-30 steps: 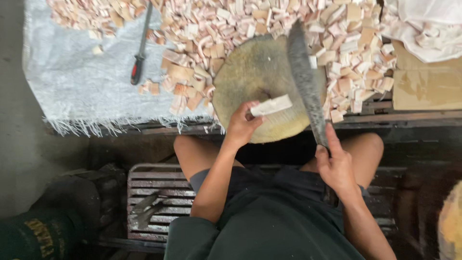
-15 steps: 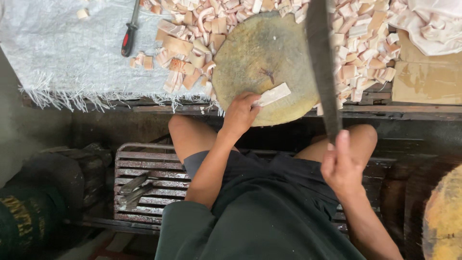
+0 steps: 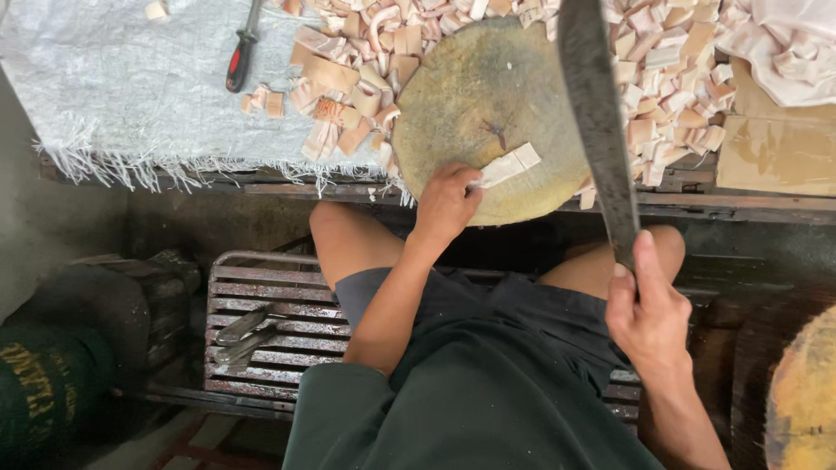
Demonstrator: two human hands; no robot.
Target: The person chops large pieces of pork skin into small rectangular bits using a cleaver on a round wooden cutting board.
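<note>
My left hand (image 3: 446,202) pinches a pale strip of wood (image 3: 509,165) flat against a round wooden chopping block (image 3: 475,96). My right hand (image 3: 649,318) grips the handle of a long dark cleaver blade (image 3: 596,122), raised above the block's right side with its tip out of the top of the frame. A heap of small cut wood pieces (image 3: 662,70) surrounds the block at the back and the right, with more pieces (image 3: 335,96) to its left.
A grey woven sheet (image 3: 113,96) covers the bench, with a red-and-black handled tool (image 3: 241,52) lying on it. A cardboard box (image 3: 775,148) stands at right. I sit on a slatted metal seat (image 3: 261,322); another round block's edge (image 3: 805,392) shows at lower right.
The cleaver has risen higher and closer to the camera, its handle hand pulled back toward my body. The left hand still holds the strip on the block. The view has tilted down.
</note>
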